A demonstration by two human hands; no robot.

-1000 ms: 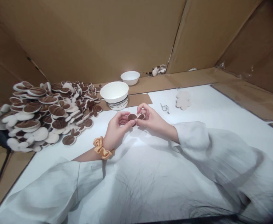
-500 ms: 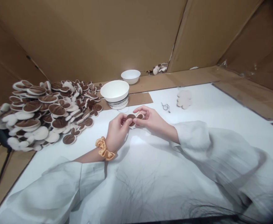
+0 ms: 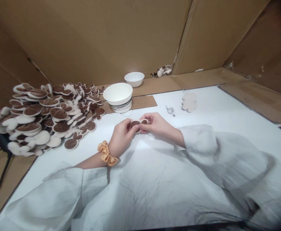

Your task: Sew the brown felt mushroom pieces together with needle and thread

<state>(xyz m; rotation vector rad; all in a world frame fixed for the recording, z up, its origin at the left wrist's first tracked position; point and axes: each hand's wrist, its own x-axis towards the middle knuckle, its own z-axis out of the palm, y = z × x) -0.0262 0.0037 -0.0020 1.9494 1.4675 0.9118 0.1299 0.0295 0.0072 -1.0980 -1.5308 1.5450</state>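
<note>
Between my hands is a small brown fabric piece (image 3: 135, 123) with a white edge and rounded lobes. My left hand (image 3: 123, 136) pinches its left side between thumb and fingers; an orange scrunchie (image 3: 107, 153) circles that wrist. My right hand (image 3: 158, 127) grips the right lobe with thumb and fingertips. The piece is held just above the white table surface (image 3: 140, 154), and the fingers cover parts of it. Just behind the hands stands a white bowl (image 3: 118, 93) with dark thread wound around its lower part.
At the left rises a large pile of similar brown and white fabric pieces (image 3: 58, 114). A second white bowl (image 3: 134, 79) stands farther back. To the right lie a small tangle of dark thread (image 3: 170, 110) and a pale lobed shape (image 3: 189, 102). Cardboard walls (image 3: 106, 38) enclose the table.
My right fingers have closed in from a more spread position onto the right lobe. The fabric piece has shifted slightly; the left hand stays on it.
</note>
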